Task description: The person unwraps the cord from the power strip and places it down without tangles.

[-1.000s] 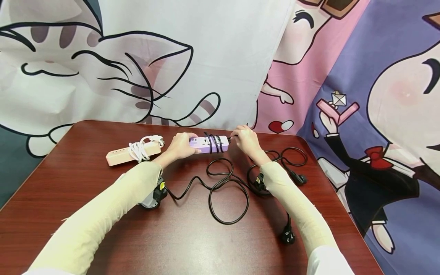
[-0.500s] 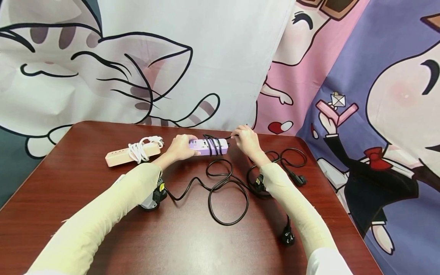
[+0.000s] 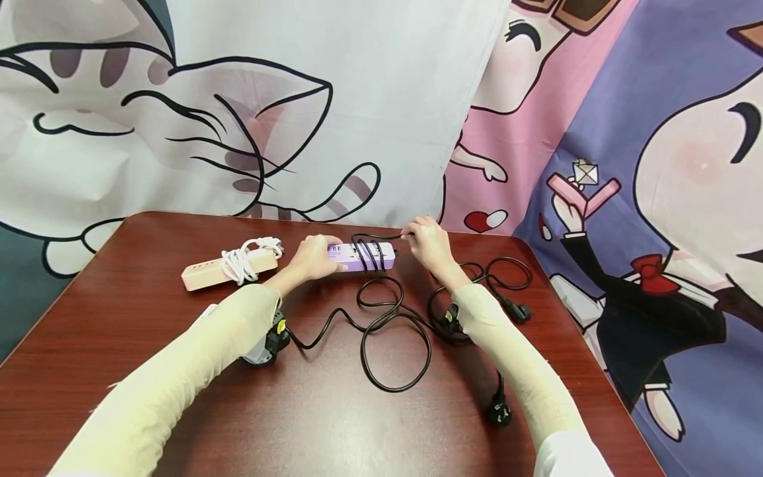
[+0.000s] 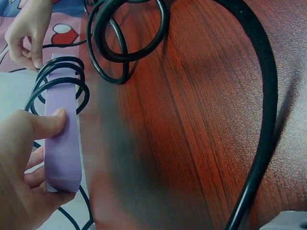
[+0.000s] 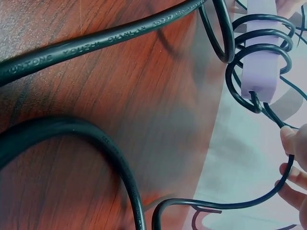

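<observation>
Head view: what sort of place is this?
Probably an indoor tabletop staging area, though the wider room isn't shown. Signs: a cartoon-printed cloth backdrop hanging right behind the reddish-brown table, and a purple power strip and a peach power strip on that table.

The held strip (image 3: pixel 348 258) was near the table's (image 3: pixel 334 417) far edge. Left of it lay another strip (image 3: pixel 208 273); right, a plug (image 3: pixel 520 312).

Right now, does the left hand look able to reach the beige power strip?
Probably yes: nothing visible blocks the left hand from the beige strip, though that hand grips the purple strip.
</observation>
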Motion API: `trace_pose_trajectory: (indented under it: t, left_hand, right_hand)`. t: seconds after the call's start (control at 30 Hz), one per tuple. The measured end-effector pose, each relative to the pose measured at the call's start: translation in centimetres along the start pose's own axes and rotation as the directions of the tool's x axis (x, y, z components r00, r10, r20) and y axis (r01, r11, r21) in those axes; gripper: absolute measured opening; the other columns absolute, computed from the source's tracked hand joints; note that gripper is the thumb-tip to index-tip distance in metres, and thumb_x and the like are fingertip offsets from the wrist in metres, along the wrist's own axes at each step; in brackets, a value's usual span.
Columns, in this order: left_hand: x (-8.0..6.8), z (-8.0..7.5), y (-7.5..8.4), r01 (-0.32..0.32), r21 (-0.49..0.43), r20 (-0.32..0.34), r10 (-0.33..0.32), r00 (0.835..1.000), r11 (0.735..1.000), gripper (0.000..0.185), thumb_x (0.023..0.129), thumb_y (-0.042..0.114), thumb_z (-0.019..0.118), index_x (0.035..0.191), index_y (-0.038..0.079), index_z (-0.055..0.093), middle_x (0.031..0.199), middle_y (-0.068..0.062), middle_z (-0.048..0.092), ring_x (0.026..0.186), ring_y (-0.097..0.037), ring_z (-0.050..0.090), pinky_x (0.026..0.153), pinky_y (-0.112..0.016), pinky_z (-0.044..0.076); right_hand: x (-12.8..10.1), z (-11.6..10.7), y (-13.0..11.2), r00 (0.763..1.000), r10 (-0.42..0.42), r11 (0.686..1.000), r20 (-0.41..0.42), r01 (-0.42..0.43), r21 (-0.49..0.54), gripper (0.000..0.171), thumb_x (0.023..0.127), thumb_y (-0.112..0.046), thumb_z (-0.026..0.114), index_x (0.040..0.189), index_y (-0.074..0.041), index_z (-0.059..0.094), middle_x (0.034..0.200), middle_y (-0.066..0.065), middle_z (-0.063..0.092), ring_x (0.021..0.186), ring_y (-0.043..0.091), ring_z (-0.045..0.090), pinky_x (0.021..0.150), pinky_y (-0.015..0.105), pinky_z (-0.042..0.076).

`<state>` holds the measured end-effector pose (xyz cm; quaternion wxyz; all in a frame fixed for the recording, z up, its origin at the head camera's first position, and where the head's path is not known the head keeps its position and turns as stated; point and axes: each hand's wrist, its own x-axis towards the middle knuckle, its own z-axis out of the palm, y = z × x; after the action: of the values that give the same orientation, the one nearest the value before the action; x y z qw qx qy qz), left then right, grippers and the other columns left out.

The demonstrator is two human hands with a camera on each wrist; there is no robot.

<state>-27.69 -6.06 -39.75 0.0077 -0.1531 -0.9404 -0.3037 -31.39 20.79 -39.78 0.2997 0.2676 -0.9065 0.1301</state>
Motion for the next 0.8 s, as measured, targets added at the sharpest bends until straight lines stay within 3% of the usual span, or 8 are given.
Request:
trace_pose_trajectory:
  t: [0.5,0.8]
  left_hand:
    - [-0.1,0.0,0.0,0.028,-0.003,0.006,-0.028,1.0,1.0,0.054,0.075,0.024,0.079,0.122,0.002,0.063,0.114,-0.019,0.067,0.094,-0.03,0.06,0.084,-0.041,0.047]
    - [0.1,0.0,-0.2,0.031,0.002,-0.013,-0.031,0.999,1.0,0.054,0.074,0.023,0.08,0.122,0.003,0.063,0.113,-0.018,0.067,0.094,-0.03,0.06,0.084,-0.041,0.046]
  right_hand:
    - [-0.4,-0.8,0.1,1.0,-0.002,1.0,-0.019,0.002,0.022,0.006,0.086,-0.013,0.069,0.087,-0.01,0.074,0.086,0.004,0.068,0.084,0.024,0.059,0.072,0.039,0.052]
    - [-0.7,-1.4,0.1,0.996,-0.029,0.999,-0.09,0.033,0.041,0.004,0.084,-0.01,0.071,0.083,-0.013,0.073,0.084,0.003,0.068,0.084,0.023,0.059,0.072,0.037,0.052]
